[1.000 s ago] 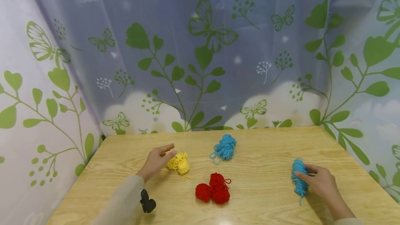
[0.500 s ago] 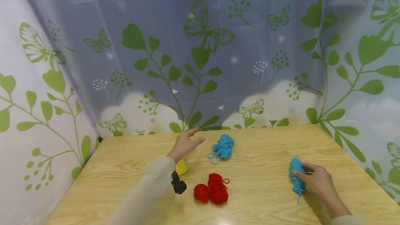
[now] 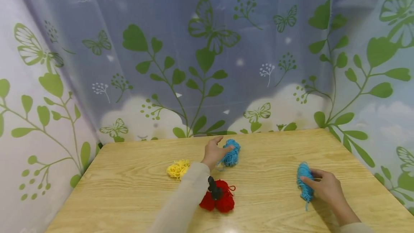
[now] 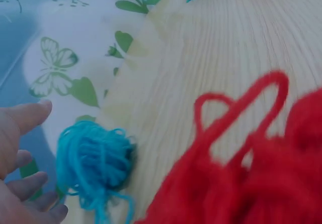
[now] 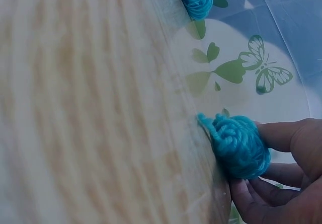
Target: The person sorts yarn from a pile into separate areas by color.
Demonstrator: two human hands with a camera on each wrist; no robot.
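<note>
My left hand (image 3: 214, 153) is at the left side of a blue yarn bundle (image 3: 233, 159) near the back of the table, its thumb overlapping the yarn in the head view. In the left wrist view the fingers (image 4: 27, 186) are spread, with a gap before that bundle (image 4: 93, 156). Over at the right, my right hand (image 3: 328, 188) grips a second blue yarn bundle (image 3: 304, 181) between thumb and fingers. The right wrist view shows this bundle (image 5: 239, 146) end-on, close over the wooden surface.
Red yarn balls (image 3: 226, 204) lie at the front middle, partly hidden behind a black piece (image 3: 214, 188) on the left wrist. Yellow yarn (image 3: 177, 169) sits left of the left sleeve (image 3: 184, 193). A patterned curtain (image 3: 207, 82) rises behind the wooden table (image 3: 129, 190).
My left hand has moved right, from the yellow yarn to the back blue bundle. The right hand keeps its hold on the other blue bundle. The view has shifted slightly.
</note>
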